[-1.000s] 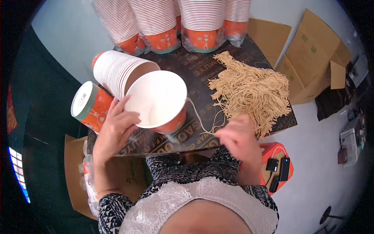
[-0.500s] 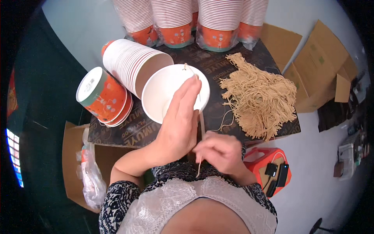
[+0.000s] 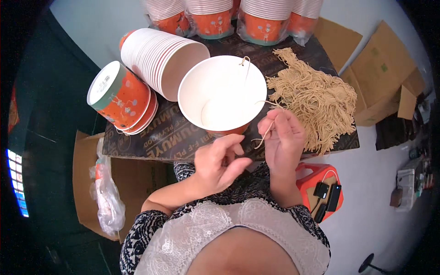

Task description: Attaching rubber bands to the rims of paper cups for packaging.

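A white paper bucket (image 3: 217, 87) stands upright at the middle of the table, its open mouth facing me and a strip of orange outside wall showing below. A thin tan cord (image 3: 264, 136) is pinched in my right hand (image 3: 285, 140), close to the bucket's right side. One stretch of it reaches the right rim; a loose end hangs below my fingers. At the far rim a small knotted loop of cord shows, with a strand hanging inside. My left hand (image 3: 217, 162) is apart from the bucket's near side, thumb and curled fingers spread, with nothing in it.
A heap of tan cords (image 3: 316, 105) lies at the right of the dark table (image 3: 160, 137). Left are a lying stack of white buckets (image 3: 156, 57) and upturned orange buckets (image 3: 121, 98). Bagged bucket stacks (image 3: 211, 20) line the back. A red stool (image 3: 305, 183) stands below right.
My left hand has come out of the bucket and down toward me. My right hand has moved up and right with the cord. The bucket's mouth is now fully visible.
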Demonstrator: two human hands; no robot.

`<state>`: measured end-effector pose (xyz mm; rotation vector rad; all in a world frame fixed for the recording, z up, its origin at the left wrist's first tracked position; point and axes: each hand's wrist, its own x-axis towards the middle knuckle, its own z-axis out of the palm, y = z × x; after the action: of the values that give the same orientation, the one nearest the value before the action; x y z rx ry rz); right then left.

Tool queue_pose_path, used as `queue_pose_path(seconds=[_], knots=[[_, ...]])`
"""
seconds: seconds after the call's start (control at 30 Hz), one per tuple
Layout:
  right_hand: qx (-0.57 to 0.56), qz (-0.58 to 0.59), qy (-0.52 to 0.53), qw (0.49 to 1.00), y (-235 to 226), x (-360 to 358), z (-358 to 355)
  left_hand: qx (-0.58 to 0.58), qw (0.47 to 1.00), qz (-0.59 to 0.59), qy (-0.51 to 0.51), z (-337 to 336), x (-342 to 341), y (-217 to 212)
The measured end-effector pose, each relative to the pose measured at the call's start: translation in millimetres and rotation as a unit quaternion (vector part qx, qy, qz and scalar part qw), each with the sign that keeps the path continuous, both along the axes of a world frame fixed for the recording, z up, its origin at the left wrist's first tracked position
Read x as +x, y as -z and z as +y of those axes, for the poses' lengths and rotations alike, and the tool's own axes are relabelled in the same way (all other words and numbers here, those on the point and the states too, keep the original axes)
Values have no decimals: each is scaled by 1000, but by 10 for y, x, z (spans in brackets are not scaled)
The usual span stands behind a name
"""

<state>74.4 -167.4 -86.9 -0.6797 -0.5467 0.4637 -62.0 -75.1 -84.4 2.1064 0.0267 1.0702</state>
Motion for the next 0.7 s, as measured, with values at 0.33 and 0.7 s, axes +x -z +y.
queue_pose_path(seconds=[0.33, 0.7], knots=[[-51, -12, 18, 998, 137, -123, -90, -205, 971, 102, 63, -139, 29, 66], [-227, -497, -26, 837, -132, -195, -285, -65, 969, 215, 106, 113, -298, -254]])
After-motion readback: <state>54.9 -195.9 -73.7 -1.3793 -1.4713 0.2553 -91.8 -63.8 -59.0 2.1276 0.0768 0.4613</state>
